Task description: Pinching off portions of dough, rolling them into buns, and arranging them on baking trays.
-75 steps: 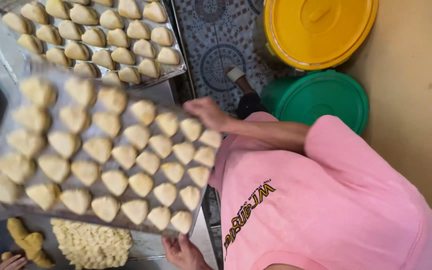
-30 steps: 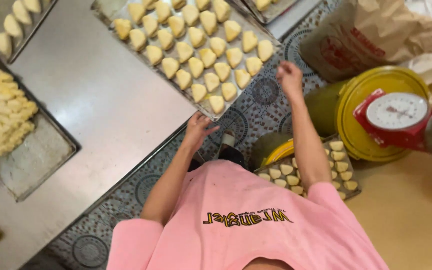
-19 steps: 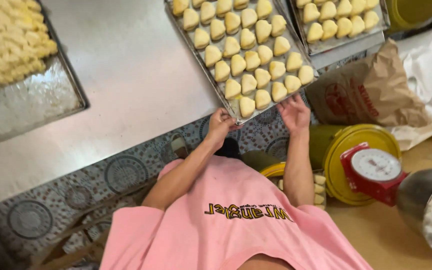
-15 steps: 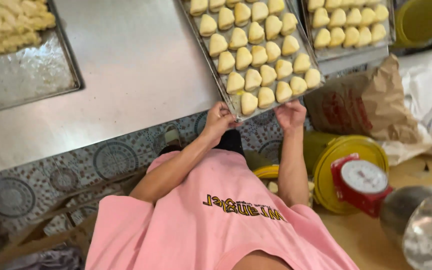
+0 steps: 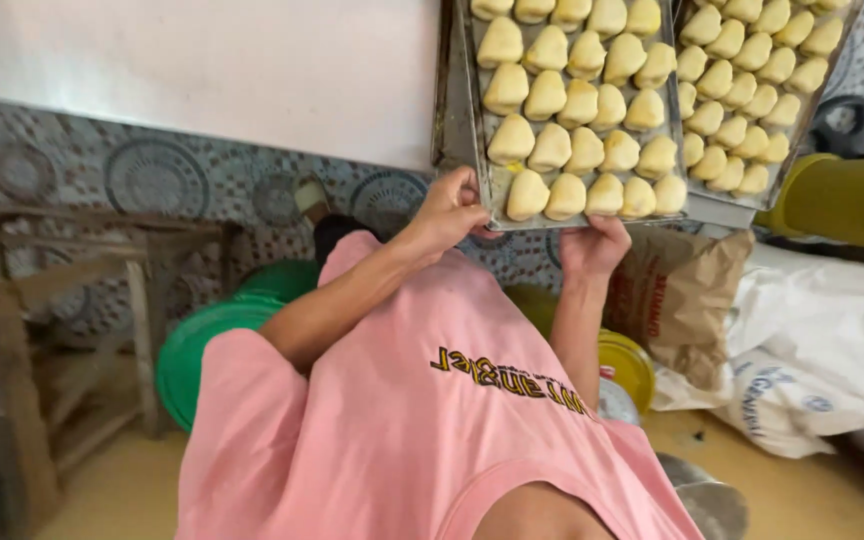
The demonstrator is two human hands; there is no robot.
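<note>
I hold a metal baking tray by its near edge. It is filled with rows of pale yellow shaped dough pieces. My left hand grips the tray's near left corner, thumb over the rim. My right hand is under the near edge, fingers curled around it. The tray rests partly on the steel table. My pink shirt fills the lower part of the view.
A second tray of the same dough pieces lies just to the right. Below stand a green-lidded bucket, a yellow lid, a yellow bucket, a brown paper sack, a white sack and a wooden frame.
Both hands stay on the tray's near edge. The view has swung, so the tray now sits higher and closer, close beside the second tray.
</note>
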